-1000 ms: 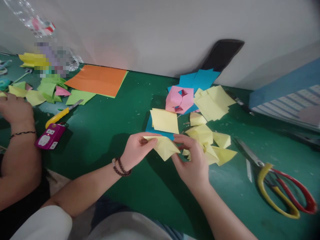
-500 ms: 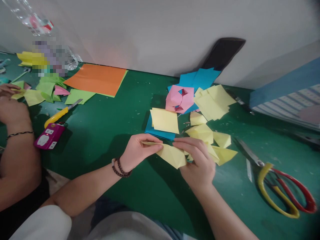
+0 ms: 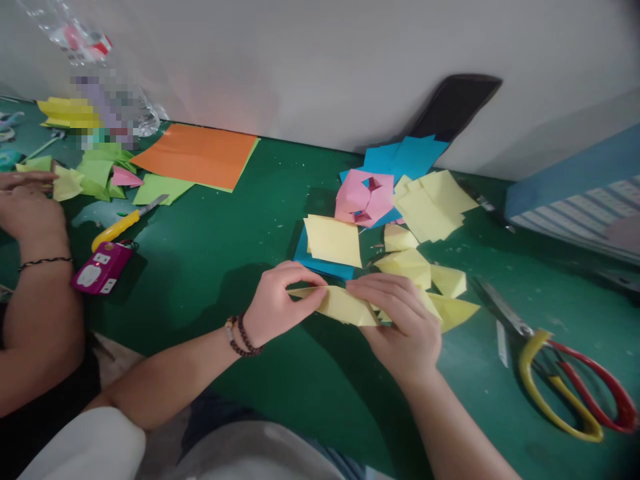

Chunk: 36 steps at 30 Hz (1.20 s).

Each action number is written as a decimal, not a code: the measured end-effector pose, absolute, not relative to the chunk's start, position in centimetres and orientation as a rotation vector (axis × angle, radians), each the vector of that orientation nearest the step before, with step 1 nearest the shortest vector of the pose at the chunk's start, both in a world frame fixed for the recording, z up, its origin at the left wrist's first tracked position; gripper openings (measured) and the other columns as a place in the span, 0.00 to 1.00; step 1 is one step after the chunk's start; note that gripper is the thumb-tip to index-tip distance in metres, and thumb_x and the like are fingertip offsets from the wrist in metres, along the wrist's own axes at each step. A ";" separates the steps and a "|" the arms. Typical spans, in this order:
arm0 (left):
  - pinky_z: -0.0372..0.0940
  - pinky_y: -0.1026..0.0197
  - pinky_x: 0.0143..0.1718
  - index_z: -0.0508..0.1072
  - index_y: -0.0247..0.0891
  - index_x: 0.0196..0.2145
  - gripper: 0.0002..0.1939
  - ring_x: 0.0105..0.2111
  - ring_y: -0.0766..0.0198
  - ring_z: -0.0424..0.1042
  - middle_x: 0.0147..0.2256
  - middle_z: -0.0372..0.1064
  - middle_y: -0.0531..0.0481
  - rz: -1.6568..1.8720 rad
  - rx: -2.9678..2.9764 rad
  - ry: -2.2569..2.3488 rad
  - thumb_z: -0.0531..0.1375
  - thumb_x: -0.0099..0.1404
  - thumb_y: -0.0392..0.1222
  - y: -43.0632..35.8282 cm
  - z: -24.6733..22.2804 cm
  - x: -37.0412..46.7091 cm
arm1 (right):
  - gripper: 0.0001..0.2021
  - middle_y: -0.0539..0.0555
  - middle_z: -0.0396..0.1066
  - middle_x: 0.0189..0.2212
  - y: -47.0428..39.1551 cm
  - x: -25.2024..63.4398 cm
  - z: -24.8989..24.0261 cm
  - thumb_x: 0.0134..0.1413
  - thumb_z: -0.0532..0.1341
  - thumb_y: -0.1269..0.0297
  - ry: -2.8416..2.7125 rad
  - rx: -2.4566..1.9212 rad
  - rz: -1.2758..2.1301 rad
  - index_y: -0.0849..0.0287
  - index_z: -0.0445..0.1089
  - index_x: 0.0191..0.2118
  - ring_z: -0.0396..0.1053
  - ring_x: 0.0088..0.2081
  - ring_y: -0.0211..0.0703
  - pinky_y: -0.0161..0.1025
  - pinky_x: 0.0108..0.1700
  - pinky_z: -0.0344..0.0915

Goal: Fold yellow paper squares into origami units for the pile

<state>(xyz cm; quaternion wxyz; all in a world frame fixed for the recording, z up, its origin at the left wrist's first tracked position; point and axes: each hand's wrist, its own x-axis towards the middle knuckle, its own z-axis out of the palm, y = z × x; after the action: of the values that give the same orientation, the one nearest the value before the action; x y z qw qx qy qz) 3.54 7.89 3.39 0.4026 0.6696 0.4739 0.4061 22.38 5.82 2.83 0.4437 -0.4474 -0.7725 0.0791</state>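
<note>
A folded piece of pale yellow paper [image 3: 347, 307] is held between my two hands, low over the table. My left hand [image 3: 285, 297] pinches its left end between thumb and fingers. At the other end my right hand [image 3: 400, 323] grips it, fingers over the top and thumb below. Just beyond my hands lies a stack of yellow paper squares [image 3: 334, 240] on blue paper squares [image 3: 305, 257]. Several folded yellow paper pieces [image 3: 407, 268] rest beside my right hand, partly hidden by it. Behind them sits a pink folded paper model [image 3: 363, 198].
Large scissors [image 3: 530, 333] with red and yellow handles lie at the right. A yellow-handled craft knife [image 3: 117, 228] and a purple box [image 3: 103, 268] are at the left, near another person's hands [image 3: 30, 207]. Orange paper [image 3: 197, 157] and a dark phone-like slab [image 3: 457, 107] are by the wall.
The yellow paper between my hands has tilted and now looks narrower. My right hand has shifted slightly rightward. The other person's hands have moved with their piece of yellow paper.
</note>
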 end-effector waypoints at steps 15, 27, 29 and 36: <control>0.67 0.59 0.40 0.75 0.38 0.28 0.04 0.32 0.63 0.72 0.28 0.75 0.50 1.110 1.870 1.107 0.61 0.61 0.35 7.8 2.7 3.8 | 0.12 0.50 0.78 0.34 5.8 22.2 2.4 0.52 0.64 0.74 -1.930 -1.096 0.182 0.49 0.74 0.40 0.74 0.40 0.49 0.49 0.41 0.73; 0.67 0.60 0.38 0.74 0.37 0.27 0.04 0.30 0.64 0.71 0.27 0.73 0.50 1.191 1.938 1.109 0.63 0.59 0.33 7.9 2.7 3.8 | 0.13 0.54 0.76 0.38 5.8 22.3 2.7 0.50 0.63 0.74 -2.020 -1.032 0.229 0.53 0.71 0.42 0.72 0.43 0.51 0.50 0.43 0.71; 0.67 0.60 0.37 0.74 0.37 0.26 0.04 0.30 0.65 0.70 0.26 0.73 0.51 1.177 1.967 1.136 0.62 0.59 0.33 7.9 2.6 3.7 | 0.14 0.55 0.76 0.39 5.8 22.3 2.7 0.50 0.63 0.72 -2.041 -1.032 0.213 0.53 0.70 0.43 0.72 0.43 0.51 0.51 0.44 0.71; 0.68 0.60 0.37 0.77 0.38 0.28 0.04 0.30 0.65 0.72 0.27 0.74 0.51 1.115 2.075 1.192 0.62 0.60 0.33 7.9 2.5 3.6 | 0.19 0.55 0.75 0.39 5.7 22.0 2.4 0.47 0.59 0.80 -2.088 -1.009 0.177 0.53 0.69 0.44 0.72 0.43 0.49 0.49 0.44 0.71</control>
<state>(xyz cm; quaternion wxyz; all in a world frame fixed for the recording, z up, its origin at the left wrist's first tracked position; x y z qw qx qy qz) 3.58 7.94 2.46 0.2480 0.7614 0.4374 0.4092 21.96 5.71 2.43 0.3969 -0.3982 -0.8240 0.0697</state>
